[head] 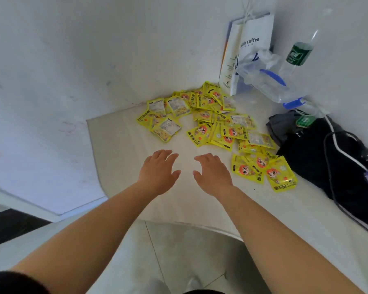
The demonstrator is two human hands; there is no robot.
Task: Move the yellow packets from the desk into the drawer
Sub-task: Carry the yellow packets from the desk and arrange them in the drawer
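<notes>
The white bench point(119, 143) fills the middle of the frame, wedged into a corner between two pale walls, its near edge crossing the lower centre. Across its upper middle and running down toward the right lies a loose heap of yellow packets point(208, 122), many overlapping, some face up with a cartoon figure, some showing the printed back. A smaller cluster sits apart at centre right, just beside a black bag point(319, 166) with cables draped over it. In the upper right corner stand a white paper bag point(253, 39), a crumpled clear plastic bag point(261, 75) and a green-labelled bottle point(300, 54).

No drawer shows anywhere in the frame, so where the packets must go cannot be told from here.

By my reading this is the reach before a gather: nothing has been picked up. The left hand point(159, 170) and the right hand point(212, 172) hang palm down over bare bench at the centre of the frame, side by side with a small gap between them. Each grip is spread and empty, fingers loosely extended toward the heap.

The nearest packets lie just above the fingertips in the picture, apart from them, with the main heap further up and to the right. The next move seems to call for carrying both hands forward and closing on a bunch. The packets look thin and slippery, so a stack may slide apart unless pinched firmly.
</notes>
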